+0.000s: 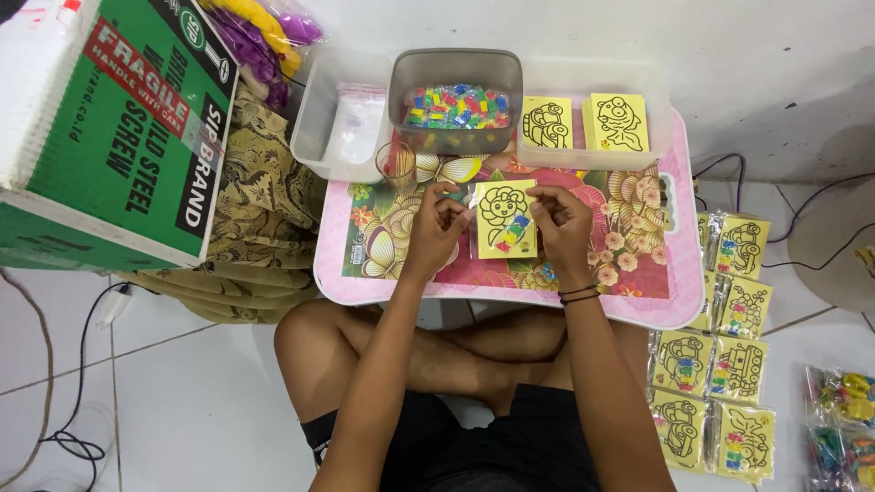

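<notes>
On the small pink lap table (656,314), printed with flowers, a yellow square card (504,219) bearing a black outline of a flower-faced figure is held between two hands. A short row of small coloured pieces lies across its lower middle, and a clear sleeve seems to cover it, though that cannot be told for certain.

The left hand (436,228) is seen at the card's left edge, fingers curled narrow and pinched together at the corner; the right hand (558,223) is closed lightly on the right edge, thumb and fingertips gripping it. A dark band is worn on the right wrist.

At the far left, a large green cardboard box (118,128) is seen, tilted, with white lettering and a red label strip across its upper face. Behind the card, a grey plastic tub (456,68) filled with small multicoloured pieces is placed, flanked by a clear tub (314,118) holding a small zip bag and another clear tub (643,91) holding two stacks of yellow outline cards (583,123). A small clear cup (396,166) stands just before the grey tub.

On the floor to the right, finished packets (720,383) of yellow cards in clear wrapping are laid in two columns, each with a strip of colours inside.
</notes>
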